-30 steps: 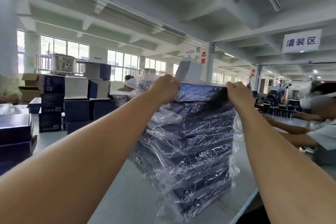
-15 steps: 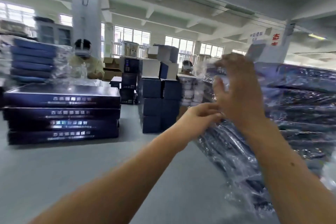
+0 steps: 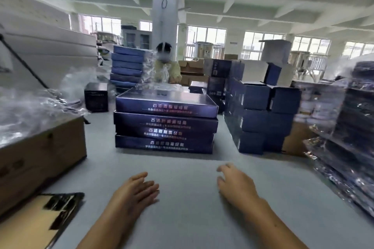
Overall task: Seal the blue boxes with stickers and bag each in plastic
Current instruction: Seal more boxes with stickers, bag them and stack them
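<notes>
On the grey table point(image 3: 192, 218), the stack of blue boxes point(image 3: 165, 127) stands straight ahead of you, well apart from both hands. Its top box point(image 3: 166, 103) lies flat, long axis left to right, printed long side facing you. Your left hand point(image 3: 133, 192) and right hand point(image 3: 236, 186) are released, holding nothing, about equally near.

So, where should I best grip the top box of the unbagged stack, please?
Probably its near corners, coming from the front: the top box lies flat, long side towards you, and small boxes crowd its right end.
</notes>
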